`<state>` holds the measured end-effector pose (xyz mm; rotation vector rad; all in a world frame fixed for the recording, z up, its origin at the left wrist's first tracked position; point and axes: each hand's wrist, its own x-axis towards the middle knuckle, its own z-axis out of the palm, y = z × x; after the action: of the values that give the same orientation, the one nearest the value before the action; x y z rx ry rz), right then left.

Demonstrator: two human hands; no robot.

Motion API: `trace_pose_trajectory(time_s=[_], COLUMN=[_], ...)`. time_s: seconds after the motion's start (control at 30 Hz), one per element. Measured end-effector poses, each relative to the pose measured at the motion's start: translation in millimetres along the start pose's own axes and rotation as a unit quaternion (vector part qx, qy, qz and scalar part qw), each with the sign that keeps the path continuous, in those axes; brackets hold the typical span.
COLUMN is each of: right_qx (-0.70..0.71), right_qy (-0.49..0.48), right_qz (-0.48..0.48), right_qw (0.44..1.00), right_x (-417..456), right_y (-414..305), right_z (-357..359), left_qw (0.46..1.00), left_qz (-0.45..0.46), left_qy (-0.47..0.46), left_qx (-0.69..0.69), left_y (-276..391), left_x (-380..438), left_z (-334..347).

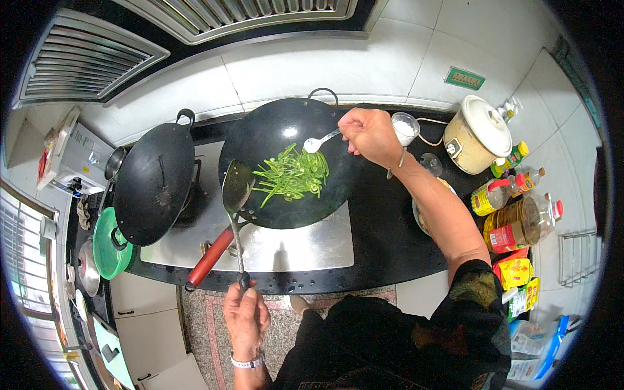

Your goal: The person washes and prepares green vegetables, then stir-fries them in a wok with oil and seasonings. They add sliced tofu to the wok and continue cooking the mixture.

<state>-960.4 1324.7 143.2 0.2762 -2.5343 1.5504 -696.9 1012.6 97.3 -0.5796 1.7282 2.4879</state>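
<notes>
In my left hand (247, 317) is the dark handle end of a metal ladle (237, 190). Its bowl rests over the near-left side of a large black wok (292, 114). Chopped green vegetables, perhaps green beans or pepper strips (295, 173), lie heaped in the wok's middle. My right hand (373, 134) pinches a small white spoon (314, 145) above the far edge of that heap. A trace of white shows in the spoon's bowl. Just right of this hand stands a clear cup of white granules (404, 127). The wok's red wooden handle (210, 258) points toward me, beside the ladle's shaft.
Left on the steel hob (302, 248) sits a second black wok (153, 180), tilted in view. A green plastic basin (108, 243) is beyond it. To the right are a cream slow cooker (475, 136), oil bottles (516, 222) and a partly hidden plate (420, 219). Range-hood filters (92, 58) hang above.
</notes>
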Motion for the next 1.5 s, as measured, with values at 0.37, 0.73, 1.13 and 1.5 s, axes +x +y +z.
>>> trace_pose_trajectory(time_s=[0.37,0.73,1.13,1.5], right_qx=[-0.028,0.085,-0.129,-0.130], right_qy=[0.035,0.292,0.242,-0.158], right_qz=[0.001,0.126,0.194,-0.376], right_qw=[0.999,0.944,0.942,0.904], right_x=[-5,-12,-3,-161], right_y=[5,97,272,-46], right_z=[17,-127,-142,23], left_qw=[0.999,0.999,0.997,0.919], left_qz=[-0.022,-0.020,-0.044,-0.150], left_qy=[0.000,0.038,0.030,-0.163], left_qx=[0.024,0.019,-0.055,-0.327], left_y=[8,8,-3,-16], left_x=[0,6,4,40], left_z=[-12,17,71,107])
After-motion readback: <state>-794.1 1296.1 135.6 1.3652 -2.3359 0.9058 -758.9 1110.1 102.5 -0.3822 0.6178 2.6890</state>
